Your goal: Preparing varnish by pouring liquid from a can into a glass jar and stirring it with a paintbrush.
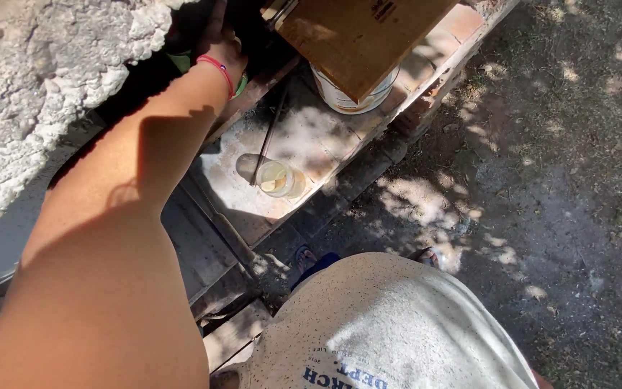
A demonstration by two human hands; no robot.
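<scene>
Left hand reaches into the dark recess above the counter, grip apparently hidden; right hand unseen; jar and bucket stand untouched.

My left arm stretches forward and up from the lower left corner, bare and mostly in shadow, with a patch of sun across the forearm. A red band sits at the wrist. My left hand reaches into deep shade at the top edge; I cannot tell how its fingers are set. My right hand is out of sight.
</scene>
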